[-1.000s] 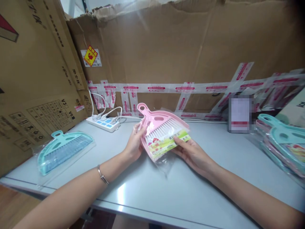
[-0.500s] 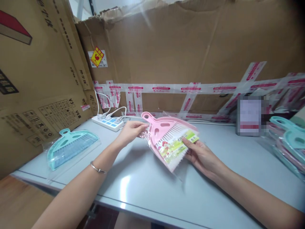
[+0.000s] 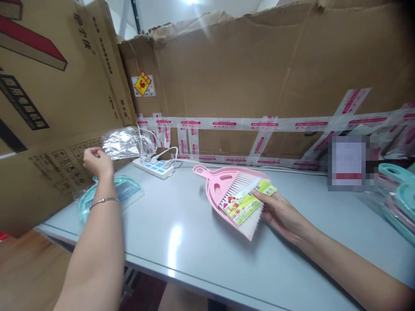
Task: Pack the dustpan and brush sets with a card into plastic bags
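My right hand (image 3: 282, 211) grips a pink dustpan and brush set (image 3: 217, 185) by its right side, thumb on the front. The white-bristled brush lies nested in the pan, and a yellow-green printed card (image 3: 248, 201) covers part of the bristles. Far to the left, my left hand (image 3: 98, 162) is raised with curled fingers. A crumpled clear plastic bag (image 3: 125, 143) trails in the air beside it; the exact grip point is hidden. Below that forearm lies a teal dustpan set (image 3: 129, 188) in clear wrapping, partly covered by the arm.
A white power strip (image 3: 154, 167) with plugged cables sits at the back of the grey table (image 3: 194, 250). Cardboard boxes (image 3: 227, 77) wall the back and left. At right stand a blurred-out upright object (image 3: 348, 162) and a stack of wrapped teal and pink dustpans (image 3: 402, 194).
The clear bag has come off the pink dustpan set. My left hand has swung left and up with it, away from the pan. My right hand still holds the set.
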Demonstrator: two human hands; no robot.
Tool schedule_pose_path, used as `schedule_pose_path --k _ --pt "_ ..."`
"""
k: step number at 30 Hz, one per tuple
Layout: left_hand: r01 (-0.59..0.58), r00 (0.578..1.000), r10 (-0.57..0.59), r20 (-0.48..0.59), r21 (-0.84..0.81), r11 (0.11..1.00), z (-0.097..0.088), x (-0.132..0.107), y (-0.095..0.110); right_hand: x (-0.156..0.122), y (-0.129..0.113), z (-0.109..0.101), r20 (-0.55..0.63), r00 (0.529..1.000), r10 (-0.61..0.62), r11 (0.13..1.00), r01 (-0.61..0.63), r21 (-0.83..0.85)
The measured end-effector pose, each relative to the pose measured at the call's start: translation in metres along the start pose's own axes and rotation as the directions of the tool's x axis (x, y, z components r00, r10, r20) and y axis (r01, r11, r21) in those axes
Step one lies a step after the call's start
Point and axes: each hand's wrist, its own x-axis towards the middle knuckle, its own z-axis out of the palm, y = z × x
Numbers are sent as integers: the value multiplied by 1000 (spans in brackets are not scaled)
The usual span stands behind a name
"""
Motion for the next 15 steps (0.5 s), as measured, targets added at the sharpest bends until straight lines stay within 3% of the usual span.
schedule_pose_path --k 3,5,6,7,8,9,10,11,13,14,15 --pt "84 988 -72 -135 87 993 -3 -10 -12 1 2 0 11 1000 -8 1000 8 14" --pt "48 989 -34 -147 89 995 6 -25 3 2 2 -1 -2 1000 -21 999 21 49" --pt "10 992 -4 -125 54 999 13 -34 17 3 1 -1 -5 1000 -30 997 31 68" --pt "-40 999 39 -22 -62 997 20 -43 34 4 1 -2 -5 999 -42 996 42 85" --pt "-22 984 63 166 -238 971 29 -55 51 5 0 -2 -2 998 -55 994 55 97" --pt "92 923 68 380 -387 917 37 -67 69 6 0 -3 5 998 -69 992 69 104" --pt "246 780 100 618 -449 859 46 -81 84 7 -1 -4 14 996 -84 991 82 105" --pt "306 676 129 726 -436 847 53 -96 97 7 -1 -6 23 995 -95 990 92 103" --pt "405 496 184 848 -414 815 65 -124 114 8 -3 -8 44 996 -82 993 78 86" --pt "499 413 224 882 -426 754 70 -135 118 8 -4 -9 58 997 -60 996 56 68" --pt "578 377 261 889 -446 684 73 -145 120 8 -5 -10 77 997 -31 999 27 46"
